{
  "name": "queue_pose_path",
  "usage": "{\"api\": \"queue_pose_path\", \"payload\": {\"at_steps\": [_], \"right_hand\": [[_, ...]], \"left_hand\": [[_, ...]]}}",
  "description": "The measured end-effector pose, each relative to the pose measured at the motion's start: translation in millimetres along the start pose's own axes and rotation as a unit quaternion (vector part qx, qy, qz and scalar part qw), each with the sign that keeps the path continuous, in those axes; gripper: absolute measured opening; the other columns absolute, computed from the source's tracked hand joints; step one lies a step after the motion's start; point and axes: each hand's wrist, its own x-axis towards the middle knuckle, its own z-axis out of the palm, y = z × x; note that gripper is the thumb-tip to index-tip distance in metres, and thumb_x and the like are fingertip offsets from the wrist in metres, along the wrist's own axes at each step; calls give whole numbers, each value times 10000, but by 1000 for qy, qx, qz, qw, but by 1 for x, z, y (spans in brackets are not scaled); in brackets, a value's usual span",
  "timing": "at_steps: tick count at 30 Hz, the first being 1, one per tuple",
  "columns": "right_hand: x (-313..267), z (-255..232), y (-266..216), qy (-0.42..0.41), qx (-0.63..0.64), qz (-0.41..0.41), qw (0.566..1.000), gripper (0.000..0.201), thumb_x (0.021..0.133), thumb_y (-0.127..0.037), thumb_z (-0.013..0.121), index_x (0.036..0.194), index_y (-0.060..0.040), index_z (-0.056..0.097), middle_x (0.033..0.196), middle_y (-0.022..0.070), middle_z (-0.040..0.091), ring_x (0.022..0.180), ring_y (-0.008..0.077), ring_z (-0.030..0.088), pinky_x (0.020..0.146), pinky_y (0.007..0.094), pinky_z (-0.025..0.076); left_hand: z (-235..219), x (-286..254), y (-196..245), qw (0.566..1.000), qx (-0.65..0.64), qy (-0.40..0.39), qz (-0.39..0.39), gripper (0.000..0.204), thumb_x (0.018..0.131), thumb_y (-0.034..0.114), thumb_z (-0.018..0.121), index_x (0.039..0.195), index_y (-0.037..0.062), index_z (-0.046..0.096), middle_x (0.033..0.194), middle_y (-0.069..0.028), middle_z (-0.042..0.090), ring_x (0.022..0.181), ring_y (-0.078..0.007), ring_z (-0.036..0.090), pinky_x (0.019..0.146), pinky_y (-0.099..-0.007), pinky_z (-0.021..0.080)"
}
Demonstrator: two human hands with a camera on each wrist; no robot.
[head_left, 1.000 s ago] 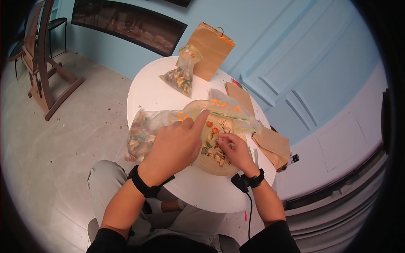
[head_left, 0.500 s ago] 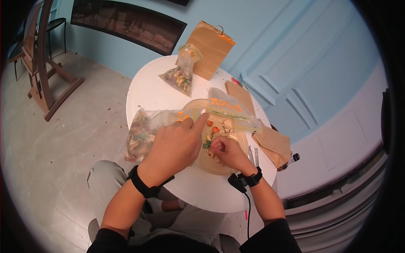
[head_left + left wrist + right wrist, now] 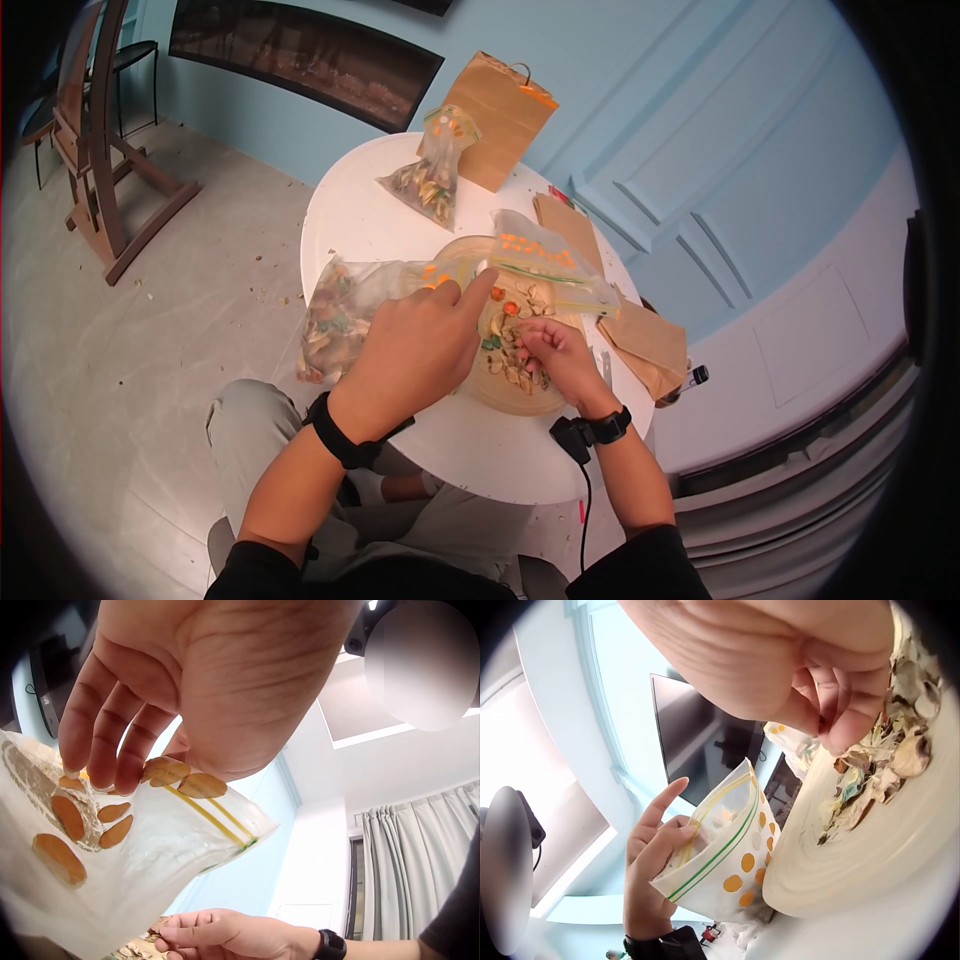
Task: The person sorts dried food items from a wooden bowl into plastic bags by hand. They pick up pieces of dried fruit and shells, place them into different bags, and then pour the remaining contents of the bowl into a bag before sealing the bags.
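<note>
Your left grip (image 3: pixel 415 340) is clamped on the rim of a dotted zip bag (image 3: pixel 712 889) at the left side of a round tray (image 3: pixel 847 870) on the white worktop (image 3: pixel 350 215); your right grip (image 3: pixel 560 355) pinches a small bit above scattered dried pieces (image 3: pixel 911 754).

The white table (image 3: pixel 350 225) bears a round tray (image 3: pixel 497 397), paper bags (image 3: pixel 505 125) — and plastic bags (image 3: pixel 425 190).

left hand (image 3: pixel 199 690): orange-spotted zip bag (image 3: pixel 142 862) gripped by its edge | below, well apart: right hand (image 3: pixel 232 934), brown piece (image 3: pixel 158 925) pinched, black wristband (image 3: pixel 332 946) worn | beyond hand: pale curtain (image 3: pixel 416 855) hung, wall-mounted position unclear
</note>
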Motion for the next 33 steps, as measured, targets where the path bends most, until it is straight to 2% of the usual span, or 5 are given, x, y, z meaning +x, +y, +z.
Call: {"api": "queue_pose_path", "payload": {"at_steps": [10, 16, 25, 31, 33], "right_hand": [[-7, 13, -18, 14, 41, -51, 998, 205, 1018, -168, 637, 1154, -21, 679, 949, 18, 715, 814, 63, 648, 681, 205, 516], [-4, 8, -3, 21, -14, -39, 999, 216, 1021, -166, 627, 1137, 0, 701, 959, 15, 705, 831, 61, 627, 669, 205, 499], [-7, 6, -3, 47, -17, -38, 998, 207, 998, -183, 669, 1084, 0, 711, 842, -14, 672, 702, 45, 569, 628, 195, 466], [-16, 30, -41, 19, -19, -137, 990, 182, 977, -137, 697, 1086, 8, 709, 856, -9, 693, 710, 39, 589, 636, 196, 478], [-21, 44, -54, -36, -114, -176, 977, 191, 979, -126, 693, 1109, 13, 707, 858, -11, 695, 731, 37, 598, 659, 196, 489]], "left_hand": [[7, 0, 2, 1000, 3, -11, 1, 608, 824, 71, 639, 1417, 62, 507, 886, -155, 664, 748, -336, 684, 630, -443, 544], [0, 0, 0, 1000, -9, -3, -8, 605, 827, 51, 621, 1421, 69, 508, 879, -156, 661, 771, -346, 679, 647, -458, 536], [-21, 1, -6, 998, -49, 29, 13, 610, 837, 39, 596, 1439, 75, 503, 856, -131, 655, 857, -340, 624, 684, -466, 509], [-3, 2, 3, 1000, -14, 10, 13, 627, 825, 52, 611, 1441, 78, 500, 869, -129, 660, 853, -330, 633, 642, -446, 521], [1, 3, 5, 999, -10, 20, 26, 632, 821, 56, 616, 1441, 75, 497, 871, -128, 662, 850, -327, 635, 634, -443, 524]]}}
